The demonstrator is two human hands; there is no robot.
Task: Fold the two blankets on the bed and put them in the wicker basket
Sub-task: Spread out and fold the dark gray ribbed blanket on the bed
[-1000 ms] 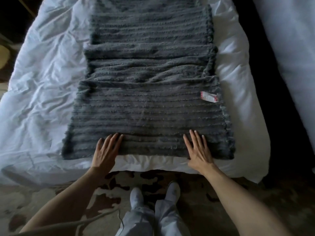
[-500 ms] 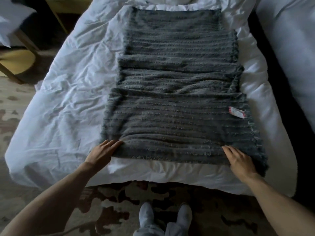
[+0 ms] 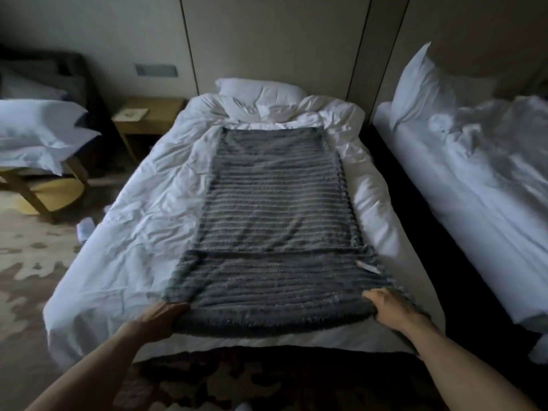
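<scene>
Stacked pillows on chair, 9 o'clock | nightstand, 10 o'clock | white bed, centre; head pillow, 12 o'clock | grey ribbed blanket lengthwise on white bed, tag at 4 o'clock | second bed, 3 o'clock | left hand grips blanket's near edge, 7 o'clock, fingers curled | right hand grips same edge, 5 o'clock.

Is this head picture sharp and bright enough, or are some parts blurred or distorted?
Head view: the light is dim, without glare; the grey blanket and the left hand and right hand gripping its near edge look sharp; the second bed on the right is smeared by blur; the wide-angle lens makes the wall seams lean.
</scene>
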